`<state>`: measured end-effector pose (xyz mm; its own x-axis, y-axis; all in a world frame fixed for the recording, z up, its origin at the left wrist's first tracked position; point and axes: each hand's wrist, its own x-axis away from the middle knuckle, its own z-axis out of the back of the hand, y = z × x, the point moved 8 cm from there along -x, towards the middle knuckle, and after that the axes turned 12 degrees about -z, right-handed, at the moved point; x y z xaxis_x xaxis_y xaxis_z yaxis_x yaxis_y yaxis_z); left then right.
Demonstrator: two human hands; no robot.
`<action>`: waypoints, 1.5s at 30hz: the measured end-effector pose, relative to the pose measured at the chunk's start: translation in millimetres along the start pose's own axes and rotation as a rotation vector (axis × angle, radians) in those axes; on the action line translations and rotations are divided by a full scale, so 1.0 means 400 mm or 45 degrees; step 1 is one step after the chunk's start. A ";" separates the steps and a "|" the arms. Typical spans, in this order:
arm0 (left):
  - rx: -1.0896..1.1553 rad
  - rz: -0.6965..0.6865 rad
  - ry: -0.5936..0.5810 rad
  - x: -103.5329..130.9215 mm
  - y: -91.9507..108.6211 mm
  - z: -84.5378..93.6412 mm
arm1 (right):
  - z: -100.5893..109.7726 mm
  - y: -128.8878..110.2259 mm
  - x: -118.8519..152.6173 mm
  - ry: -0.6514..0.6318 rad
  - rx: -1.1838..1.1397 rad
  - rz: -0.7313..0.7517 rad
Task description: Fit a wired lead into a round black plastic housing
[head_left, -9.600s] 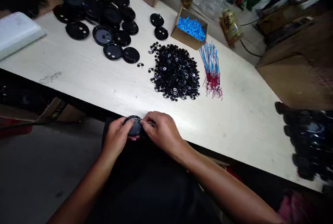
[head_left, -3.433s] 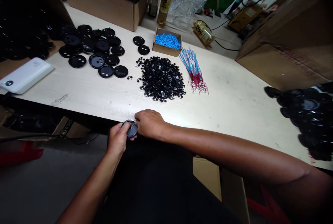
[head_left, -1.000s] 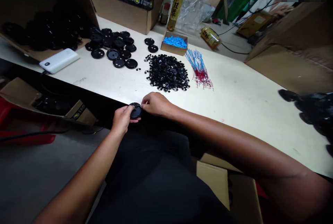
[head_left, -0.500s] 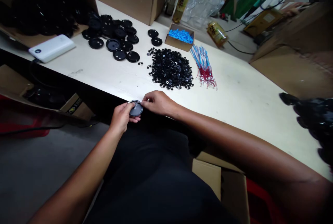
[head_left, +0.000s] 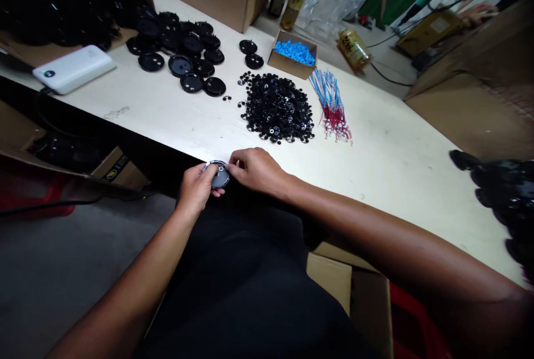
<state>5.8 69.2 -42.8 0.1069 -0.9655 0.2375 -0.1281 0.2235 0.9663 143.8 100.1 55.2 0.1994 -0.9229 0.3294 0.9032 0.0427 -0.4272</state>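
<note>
Far left on the desk point(head_left: 167, 119) lies a white power bank point(head_left: 73, 68), w/ a spread of black lids point(head_left: 183, 55) just right of it and a darker heap of the same behind. Compared w/ half a sec ago these sit a bit further left and higher in view, so the head has shifted, not the parts; nothing on the desk itself has moved. At the near edge the left hand point(head_left: 198, 186) holds a round black disc point(head_left: 219, 175), fingers clamped round its rim, same grip as before. The right hand point(head_left: 256, 170) is still tight against the disc's right side, fingers point(head_left: 233, 160) pinched together at the rim; can't tell if a small part sits between them. Disc position is unchanged: just off the near desk edge, above the lap. So little has changed, which I'd read as the same fitting work on the disc going on, not finished. Mid desk: pile of small black rings point(head_left: 277, 108), apart from the hands. Behind it a small box of blue bits point(head_left: 294, 54), then a bundle of blue-red wires point(head_left: 334, 106). Far right edge: more black parts point(head_left: 500, 192), blurred.
</note>
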 end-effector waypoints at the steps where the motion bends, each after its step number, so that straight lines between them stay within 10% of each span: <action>1: -0.010 -0.008 -0.004 -0.002 0.000 0.001 | 0.000 -0.002 0.004 0.007 0.027 -0.004; 45: -0.094 -0.013 -0.176 -0.016 -0.007 0.012 | 0.022 -0.026 -0.027 -0.184 0.240 -0.100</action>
<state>1.0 74.1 -47.6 -0.0294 -0.9758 0.2167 -0.0540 0.2181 0.9744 135.5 113.2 63.6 0.1661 -0.8625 0.4780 0.9703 0.0564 -0.2352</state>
